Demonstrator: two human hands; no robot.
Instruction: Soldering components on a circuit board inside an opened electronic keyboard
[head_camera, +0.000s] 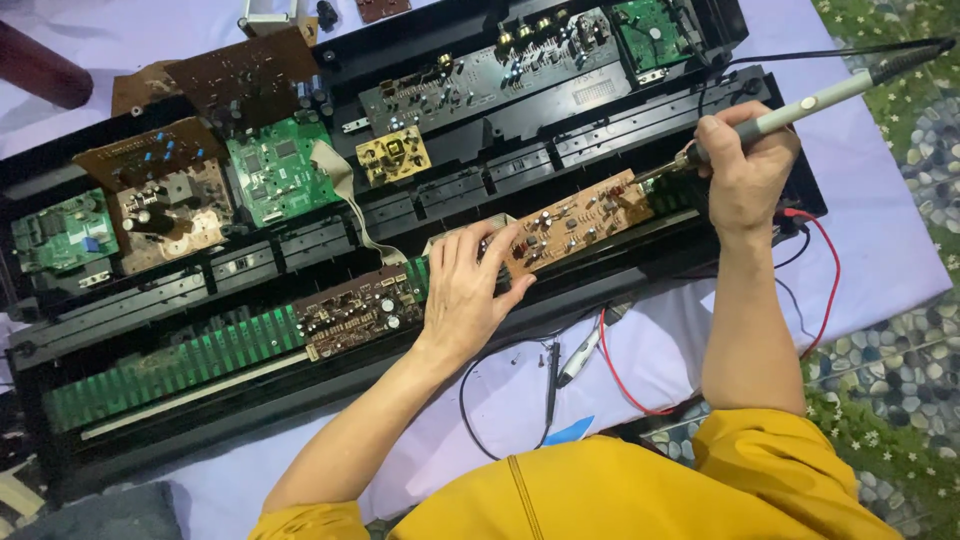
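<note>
Two hands work over the opened black chassis (600, 130). Our left hand (468, 290) lies flat, fingers spread, pressing the brown circuit board (578, 220) that rests slantwise across the chassis middle. Our right hand (745, 165) pinches the soldering iron (800, 108) pen-fashion, its tip touching the board's right end. A red wire (830, 280) trails just beside.

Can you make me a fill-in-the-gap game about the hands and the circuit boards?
1. The right hand holds a soldering ____.
2. Its tip touches the ____ circuit board.
3. The left hand rests flat on that board's ____ end.
4. The long strip below the boards is ____.

Missing words: iron; brown; left; green
</note>
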